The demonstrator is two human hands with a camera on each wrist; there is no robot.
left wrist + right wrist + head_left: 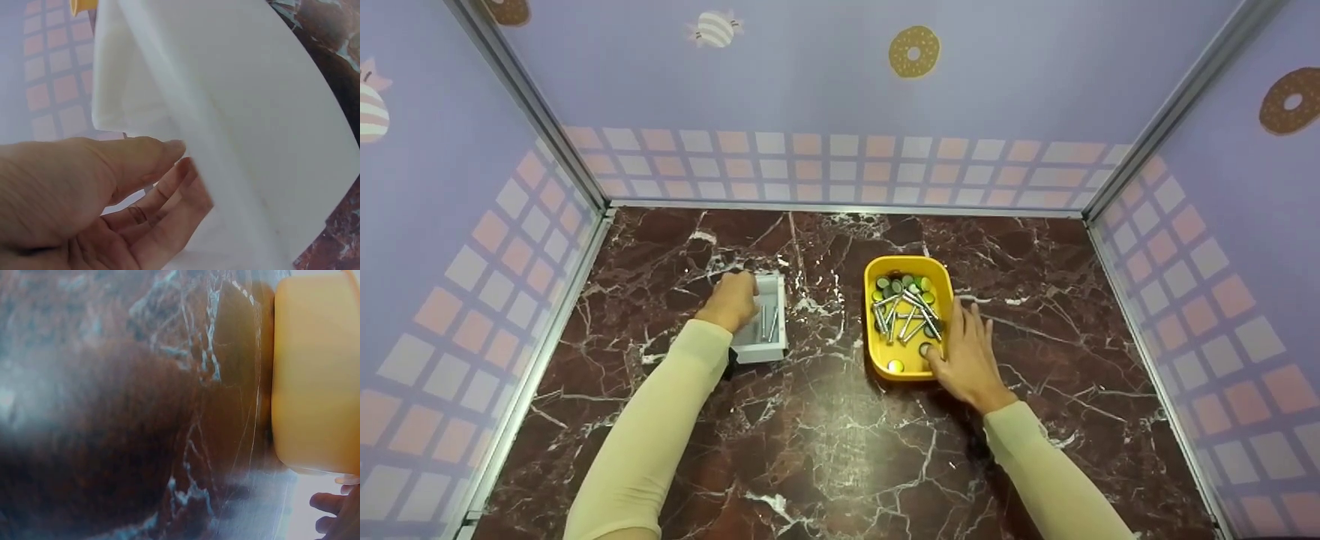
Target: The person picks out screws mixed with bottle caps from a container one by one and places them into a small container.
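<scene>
My left hand (729,300) reaches over a small white tray (781,315) at left. Inside the tray lie a few screws (769,322). In the left wrist view, the fingers (163,219) are bent behind the tray's white wall (242,112); the wall hides the fingertips, so anything between them is out of sight. At right, a yellow tray (885,367) holds a heap of silver screws (907,311) and round button-like pieces (895,285) in dark and yellow-green tones. My right hand (969,360) grips its right wall, thumb over the rim and fingers outside.
Dark red marbled tabletop (825,420) lies beneath both trays, with a gap between them. A patterned back wall (840,97) and side panels (495,247) enclose the table on three sides, with metal strips along their lower edges.
</scene>
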